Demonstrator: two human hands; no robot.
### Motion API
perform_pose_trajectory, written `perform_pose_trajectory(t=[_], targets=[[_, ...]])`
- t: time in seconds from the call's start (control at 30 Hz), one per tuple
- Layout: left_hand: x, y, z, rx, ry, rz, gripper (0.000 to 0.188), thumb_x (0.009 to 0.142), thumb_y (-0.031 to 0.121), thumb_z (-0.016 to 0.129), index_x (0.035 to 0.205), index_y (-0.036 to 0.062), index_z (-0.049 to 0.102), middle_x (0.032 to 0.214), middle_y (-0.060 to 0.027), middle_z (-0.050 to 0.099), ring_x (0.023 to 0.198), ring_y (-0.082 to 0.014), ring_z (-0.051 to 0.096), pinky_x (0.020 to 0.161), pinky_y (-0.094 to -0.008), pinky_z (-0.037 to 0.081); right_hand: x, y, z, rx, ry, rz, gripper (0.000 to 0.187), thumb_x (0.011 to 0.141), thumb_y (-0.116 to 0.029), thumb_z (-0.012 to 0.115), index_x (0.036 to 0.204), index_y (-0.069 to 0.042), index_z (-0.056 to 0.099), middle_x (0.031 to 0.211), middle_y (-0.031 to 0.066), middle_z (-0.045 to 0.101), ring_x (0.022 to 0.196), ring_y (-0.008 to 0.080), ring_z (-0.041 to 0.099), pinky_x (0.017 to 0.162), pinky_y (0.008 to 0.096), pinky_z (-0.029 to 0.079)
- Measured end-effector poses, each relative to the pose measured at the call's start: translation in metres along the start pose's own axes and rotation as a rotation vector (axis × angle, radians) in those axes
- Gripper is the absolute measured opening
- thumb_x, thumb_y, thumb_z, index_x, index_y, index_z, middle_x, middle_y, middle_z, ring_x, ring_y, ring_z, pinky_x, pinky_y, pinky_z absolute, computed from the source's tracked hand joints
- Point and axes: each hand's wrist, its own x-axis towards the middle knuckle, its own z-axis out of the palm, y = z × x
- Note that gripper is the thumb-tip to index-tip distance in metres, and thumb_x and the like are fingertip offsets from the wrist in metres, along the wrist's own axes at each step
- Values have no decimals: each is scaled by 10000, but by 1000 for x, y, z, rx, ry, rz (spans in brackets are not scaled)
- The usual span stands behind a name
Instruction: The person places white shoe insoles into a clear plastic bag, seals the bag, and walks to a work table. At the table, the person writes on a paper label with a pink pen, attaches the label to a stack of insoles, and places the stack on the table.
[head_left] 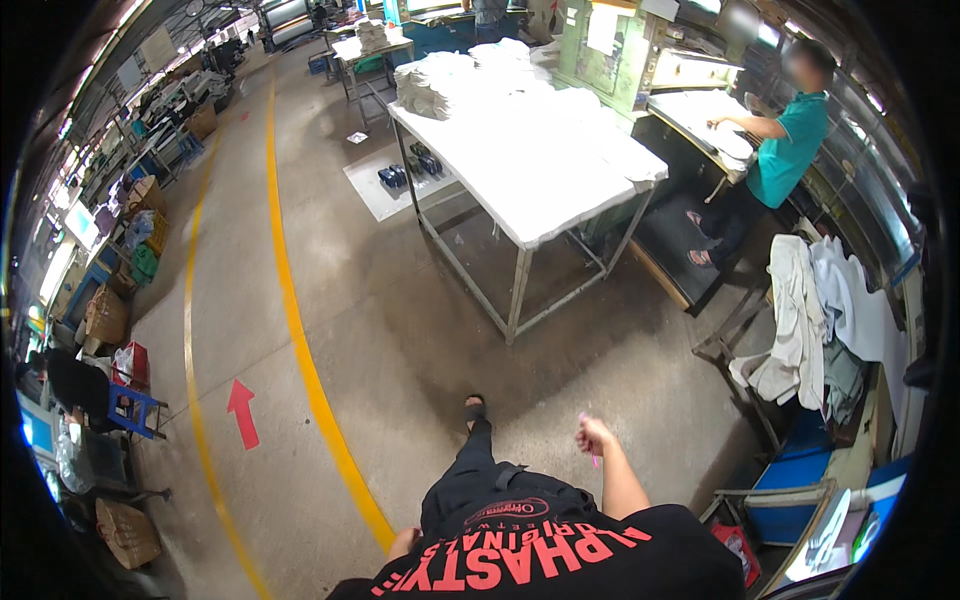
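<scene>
My right hand (592,436) is out ahead of my body above the concrete floor, its fingers curled round a thin pink object (596,461). Only the ends of that object show, so its kind is unclear. Low at my left side, my left hand (404,541) is partly covered by my black shirt, and its fingers cannot be made out. Neither hand touches a table. In front of me stands a metal-legged table (528,232) with a white top, bearing stacks of pale cloth (440,85).
To the right, a person in a teal shirt (790,150) handles pale pieces at a green machine (605,60). Garments (795,320) hang over a rack nearer me. Yellow floor lines (285,290) and a red arrow (242,413) lie left, beside a blue stool (135,410) and baskets (125,535).
</scene>
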Motion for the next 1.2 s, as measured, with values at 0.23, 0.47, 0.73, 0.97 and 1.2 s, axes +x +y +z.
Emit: perform_pose_trajectory(t=[0.23,0.47,0.73,0.97,1.2], targets=[[75,310,8,104,87,166,358,1070,351,542,1262,61,629,962,-139,707,683,-280,655,589,-473,524,32,-62,1,-870,-350,355,323,1057,-347,537,823,-142,623,633,-26,524,561,114,492,529,304,399],[17,672,121,115,12,863,272,999,70,524,1236,79,657,967,-50,696,665,-139,598,616,-316,522,5,-155,-29,-92,-376,288,435,1056,-59,633,1440,-124,440,1004,69,686,602,101,484,457,234,369],[-93,864,333,233,-55,1421,236,974,21,557,1163,57,693,959,-25,701,799,-97,613,728,-271,515,-127,-291,-99,4,-545,-269,550,1063,-99,647,1579,-69,461,1030,93,756,637,85,553,539,216,417],[-125,857,430,925,715,1504,293,831,229,735,1094,117,672,1055,-130,639,978,-338,690,838,-485,550,-211,-462,-164,-432,-816,147,490,1070,-125,678,1550,-113,581,897,-1,719,686,29,549,592,212,397],[-128,865,438,909,726,1354,282,805,232,768,1059,141,686,1031,-101,637,947,-326,692,829,-466,553,-180,-590,-207,-771,-1026,111,487,1071,-139,679,1548,-121,579,929,7,725,743,42,568,634,227,422]])
